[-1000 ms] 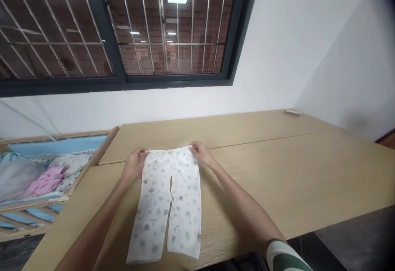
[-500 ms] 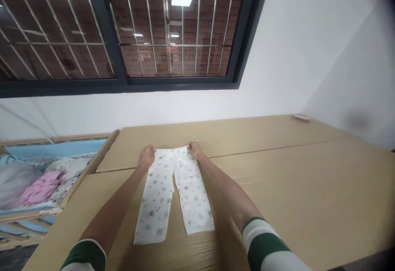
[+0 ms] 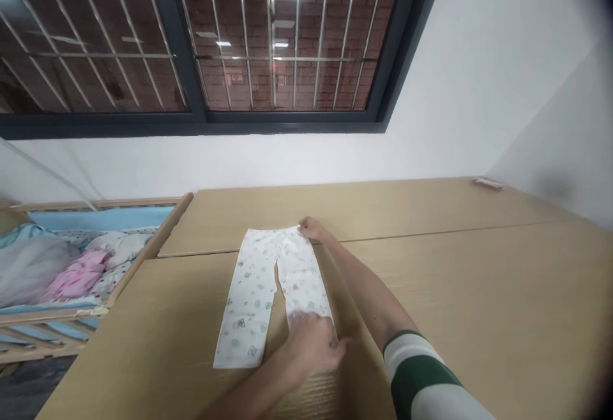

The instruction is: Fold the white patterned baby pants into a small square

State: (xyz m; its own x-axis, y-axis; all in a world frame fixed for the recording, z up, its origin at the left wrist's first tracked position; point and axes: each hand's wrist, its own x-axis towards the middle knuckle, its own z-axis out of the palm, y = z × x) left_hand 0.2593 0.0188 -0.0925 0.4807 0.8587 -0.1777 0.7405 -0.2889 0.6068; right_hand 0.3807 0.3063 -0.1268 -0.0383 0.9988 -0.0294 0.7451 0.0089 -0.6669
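Head cam: white printed trousers lie flat on counter, waist at far side. R hand pinches far right corner w/ fingers closed. L hand, blurred, is over near end of right leg, fingers partly curled; cannot tell if it grips cloth.

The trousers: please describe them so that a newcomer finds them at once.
Below the dark-framed window is a wide wood-coloured table. On its left part, trousers lie flat, the right hand at their waist. Unlike the pink cloth in the cot, they are white with small prints.
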